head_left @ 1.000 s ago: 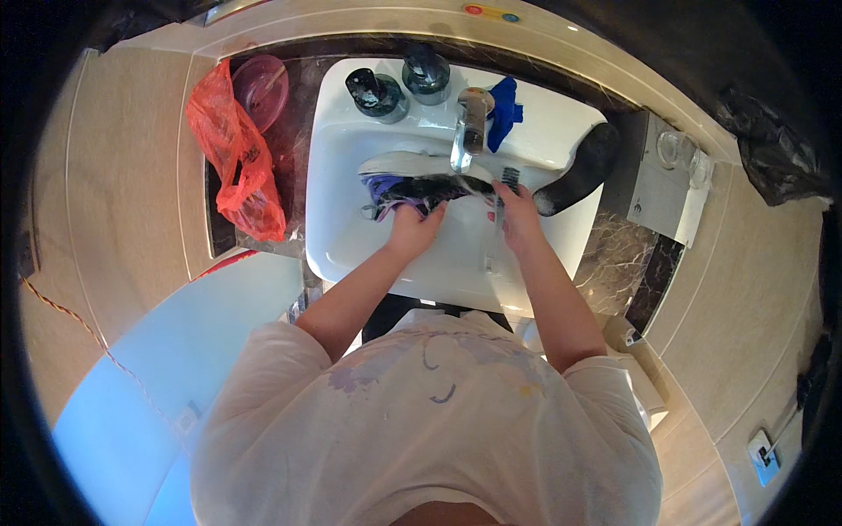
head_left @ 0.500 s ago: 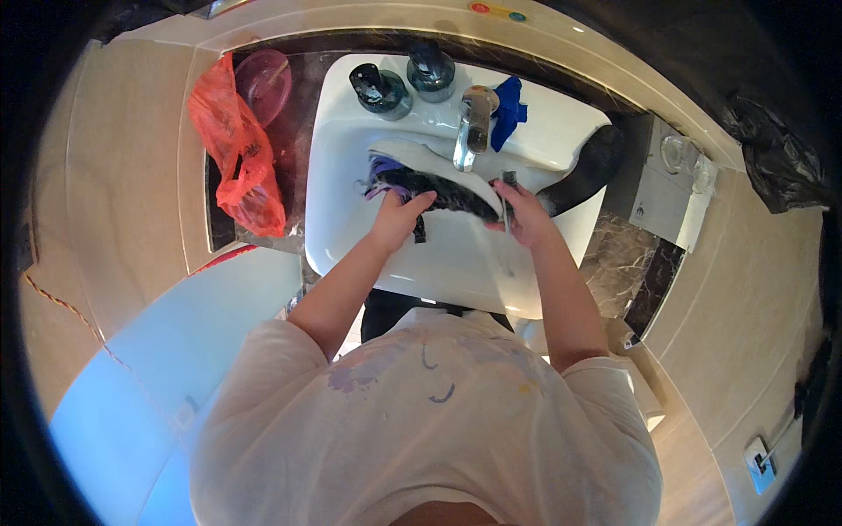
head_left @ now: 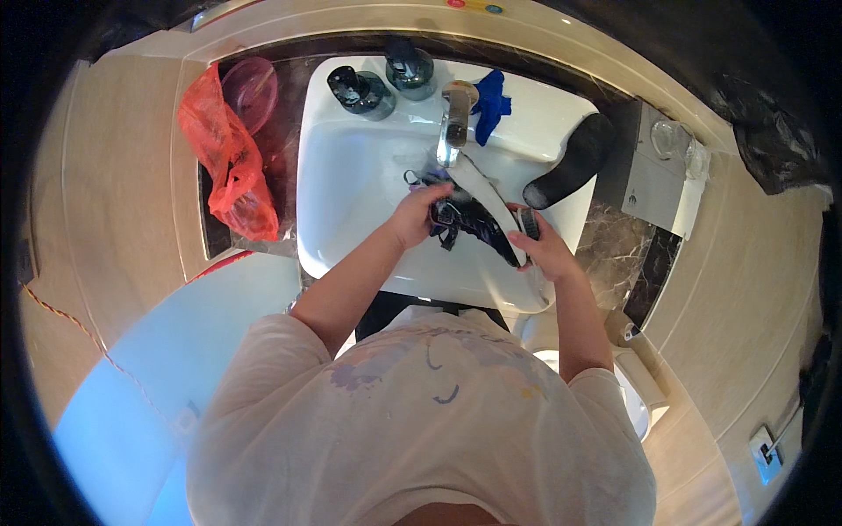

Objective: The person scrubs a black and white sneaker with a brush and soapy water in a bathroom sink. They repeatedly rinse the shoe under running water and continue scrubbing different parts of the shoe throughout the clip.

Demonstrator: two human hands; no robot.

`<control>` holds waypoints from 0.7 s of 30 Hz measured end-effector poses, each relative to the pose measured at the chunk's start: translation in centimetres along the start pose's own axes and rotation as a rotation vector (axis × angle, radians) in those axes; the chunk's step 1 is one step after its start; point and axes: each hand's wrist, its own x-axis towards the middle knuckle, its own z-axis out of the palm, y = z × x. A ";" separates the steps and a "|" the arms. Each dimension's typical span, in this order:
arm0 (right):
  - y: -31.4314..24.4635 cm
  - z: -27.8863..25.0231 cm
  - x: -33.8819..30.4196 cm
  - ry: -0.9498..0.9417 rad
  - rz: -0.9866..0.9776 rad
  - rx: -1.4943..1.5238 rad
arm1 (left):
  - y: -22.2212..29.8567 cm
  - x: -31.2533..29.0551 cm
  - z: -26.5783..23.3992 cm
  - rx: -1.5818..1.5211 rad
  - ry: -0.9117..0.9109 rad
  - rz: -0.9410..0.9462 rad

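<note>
A black shoe (head_left: 478,224) with a white sole is tilted on its side over the white washbasin (head_left: 338,237), below the chrome faucet (head_left: 454,127). My left hand (head_left: 417,214) is closed round its left end, thumb on top, near purple and black laces or straps. At the other end my right hand (head_left: 544,248) grips the shoe and a small dark brush (head_left: 528,223) with ridged bristles. The brush lies against the sole's outer side. Water seems to run onto the sole from the faucet. My fingers under the shoe are hidden.
A long black insole-like piece (head_left: 574,162) rests on the basin's right rim. Two dark pump bottles (head_left: 361,93) and a blue cloth (head_left: 491,107) flank the faucet. Left on the counter are a red plastic bag (head_left: 230,162) and a pink bowl (head_left: 252,95); a grey box (head_left: 656,171) sits right.
The shoe has turned, its left end now under the faucet and its right end lower and nearer me. Both hands have moved with it. The view has shifted slightly.
</note>
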 end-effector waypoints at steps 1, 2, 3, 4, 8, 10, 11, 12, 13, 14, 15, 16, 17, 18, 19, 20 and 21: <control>-0.1 0.0 -0.4 0.024 -0.002 -0.038 | 0.0 -0.1 0.6 -0.046 0.007 -0.005; -0.2 -0.1 -0.7 0.048 -0.004 -0.077 | -0.1 0.1 0.9 -0.125 0.005 -0.022; -0.4 0.0 -1.0 0.068 -0.007 -0.117 | -0.2 0.4 1.1 -0.204 0.004 -0.036; -0.8 0.1 -1.4 0.091 -0.018 -0.180 | -0.2 0.7 1.3 -0.282 0.004 -0.049; -2.3 0.8 -2.6 0.134 -0.051 -0.318 | 0.6 0.7 2.3 -0.418 0.142 -0.110; -1.7 0.6 -2.5 0.141 -0.168 -0.363 | 0.8 0.5 2.5 -0.430 0.116 -0.109; -0.6 0.3 -2.1 0.150 -0.280 -0.399 | 0.8 0.4 2.4 -0.413 0.116 -0.134; -0.9 0.6 -2.2 0.157 -0.393 -0.433 | 1.0 0.2 2.2 -0.396 0.117 -0.158; -1.5 0.5 -2.5 0.121 -0.298 -0.425 | 1.2 0.0 1.9 -0.380 0.118 -0.181; -2.5 0.3 -3.2 0.084 -0.203 -0.417 | 0.9 0.0 1.1 -0.393 0.093 -0.161; -3.3 0.3 -3.7 0.049 -0.107 -0.407 | 0.7 -0.2 0.6 -0.405 0.068 -0.142; -3.1 0.2 -3.4 0.022 -0.071 -0.376 | 0.6 -0.6 0.1 -0.418 0.043 -0.123; -2.7 -0.1 -2.7 -0.005 -0.035 -0.347 | 0.6 -1.3 -0.6 -0.439 0.012 -0.173; -2.2 -0.2 -2.2 -0.030 0.001 -0.316 | 0.8 -2.1 -0.3 -0.445 0.043 -0.123; -2.1 0.0 -1.7 -0.024 0.015 -0.321 | 0.9 -2.9 0.0 -0.452 0.075 -0.069; -2.0 0.6 -1.2 -0.019 0.029 -0.327 | 1.2 -3.8 0.3 -0.460 0.108 -0.015; -1.9 1.2 -0.8 -0.013 0.044 -0.331 | 2.0 -5.0 1.2 -0.444 0.101 0.008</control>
